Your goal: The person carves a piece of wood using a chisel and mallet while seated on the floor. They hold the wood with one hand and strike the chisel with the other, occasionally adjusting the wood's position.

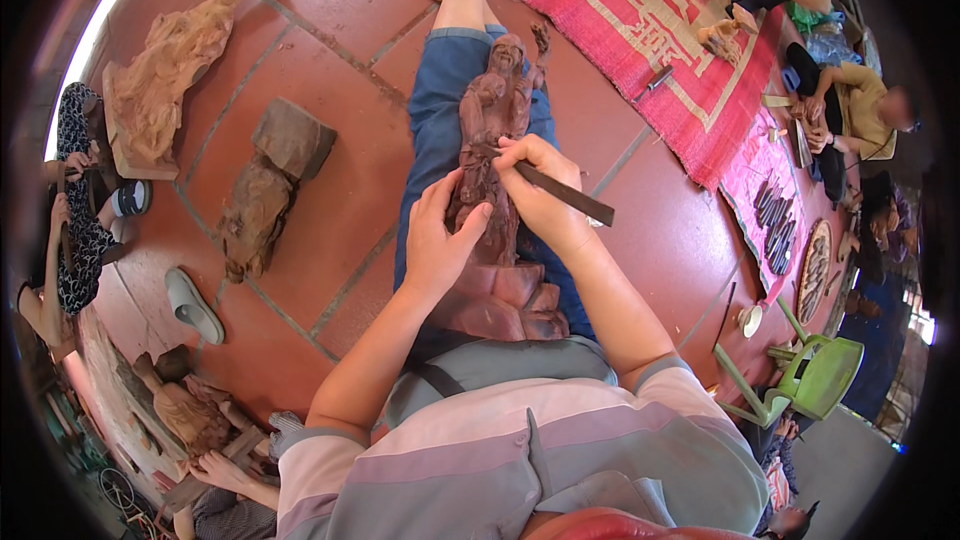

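Observation:
A reddish-brown carved wooden statue of a standing figure with one raised arm lies along my legs, its stepped base toward my waist. My left hand grips the statue's lower body from the left, thumb apart and fingertips partly hidden behind the carving. In my right hand is a dark, flat carving chisel, held like a pen. Its thin tip meets the statue's middle, close to my left fingers. The chisel's broad end sticks out to the right.
Unfinished wood carvings and a rough wooden block stand on the tiled floor at left, near a grey slipper. Right are a red mat, several dark tools on pink cloth and a green chair. Other people work on both sides.

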### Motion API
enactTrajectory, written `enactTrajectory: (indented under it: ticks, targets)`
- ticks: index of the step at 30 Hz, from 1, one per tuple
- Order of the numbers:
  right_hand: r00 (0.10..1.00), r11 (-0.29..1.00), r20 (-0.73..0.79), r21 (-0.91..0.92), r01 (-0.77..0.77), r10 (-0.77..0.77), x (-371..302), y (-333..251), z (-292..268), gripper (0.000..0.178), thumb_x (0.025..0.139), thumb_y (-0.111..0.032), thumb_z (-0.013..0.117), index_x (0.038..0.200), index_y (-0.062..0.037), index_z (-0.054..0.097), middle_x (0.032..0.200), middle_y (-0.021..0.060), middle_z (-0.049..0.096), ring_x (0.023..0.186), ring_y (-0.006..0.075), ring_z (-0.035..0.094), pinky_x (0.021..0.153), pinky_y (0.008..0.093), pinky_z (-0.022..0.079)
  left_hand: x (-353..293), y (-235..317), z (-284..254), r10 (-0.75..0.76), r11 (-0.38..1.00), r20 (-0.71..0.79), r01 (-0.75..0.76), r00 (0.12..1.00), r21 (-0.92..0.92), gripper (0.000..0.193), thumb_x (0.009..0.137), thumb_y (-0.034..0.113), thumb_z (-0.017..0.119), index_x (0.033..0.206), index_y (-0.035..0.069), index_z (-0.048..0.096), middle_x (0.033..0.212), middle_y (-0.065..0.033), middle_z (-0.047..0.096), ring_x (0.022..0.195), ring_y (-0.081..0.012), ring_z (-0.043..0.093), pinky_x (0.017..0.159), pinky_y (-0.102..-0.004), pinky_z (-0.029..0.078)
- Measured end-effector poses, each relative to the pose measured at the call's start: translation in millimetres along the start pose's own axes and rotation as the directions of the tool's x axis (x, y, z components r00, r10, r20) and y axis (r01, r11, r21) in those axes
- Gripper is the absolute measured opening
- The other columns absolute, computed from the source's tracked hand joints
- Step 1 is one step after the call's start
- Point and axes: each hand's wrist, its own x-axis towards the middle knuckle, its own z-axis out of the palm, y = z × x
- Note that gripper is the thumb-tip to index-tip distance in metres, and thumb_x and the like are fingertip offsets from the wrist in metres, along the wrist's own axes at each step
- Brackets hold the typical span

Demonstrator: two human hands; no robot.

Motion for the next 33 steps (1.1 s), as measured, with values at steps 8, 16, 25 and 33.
enactTrajectory:
  ticks: [8, 16, 25, 33]
  targets:
    - [1.0, 0.997, -0.027, 0.082, -0.005, 0.007, 2.5, 12.0, -0.8, 0.006, 0.08, -0.003, 0.065, 0.081, -0.0025, 0.059, 0.084, 0.0123, 0.066, 0.088, 0.0233, 0.068, 0.072, 0.0307, 0.052, 0.4, -3.4, 2.6, 0.002, 1.0, -0.018, -0.002, 1.0, -0.011, 0.055, 0.08, 0.03, 0.068, 0.126, 0.004, 0.053, 0.123, -0.013, 0.055, 0.111, -0.0288, 0.05, 0.096, -0.0362, 0.039]
    - [0.995, 0.995, -0.023, 0.027, -0.094, 0.094, -1.0, 2.7, 4.1, 0.012, 0.084, 0.0, 0.065, 0.076, -0.0017, 0.055, 0.081, 0.008, 0.066, 0.095, 0.0196, 0.066, 0.079, 0.029, 0.051, -0.3, -5.0, 2.3, -0.002, 1.0, -0.029, 0.001, 1.0, -0.028, 0.054, 0.08, 0.03, 0.068, 0.125, 0.003, 0.054, 0.121, -0.0137, 0.056, 0.11, -0.0295, 0.051, 0.095, -0.037, 0.039]
    - [0.978, 0.961, -0.075, 0.213, -0.177, 0.197, -10.8, -4.6, -2.9, 0.013, 0.083, -0.008, 0.066, 0.093, -0.0042, 0.059, 0.092, 0.0077, 0.067, 0.081, 0.0113, 0.062, 0.073, 0.0264, 0.049, 2.5, 2.0, -0.5, 0.009, 1.0, -0.03, -0.009, 1.0, -0.028, 0.05, 0.084, 0.024, 0.067, 0.126, -0.001, 0.053, 0.119, -0.0161, 0.056, 0.112, -0.0245, 0.054, 0.095, -0.0335, 0.041]
    - [0.978, 0.981, -0.12, -0.114, 0.155, -0.168, -36.6, -14.4, -23.1, 0.012, 0.084, -0.009, 0.068, 0.093, -0.0031, 0.067, 0.095, 0.0097, 0.068, 0.08, 0.0166, 0.066, 0.072, 0.0282, 0.053, -13.2, 23.3, -13.7, 0.254, 0.967, -0.1, -0.249, 0.962, 0.058, 0.039, 0.084, 0.013, 0.067, 0.121, 0.003, 0.057, 0.122, -0.0104, 0.054, 0.113, -0.0198, 0.05, 0.096, -0.0315, 0.039]
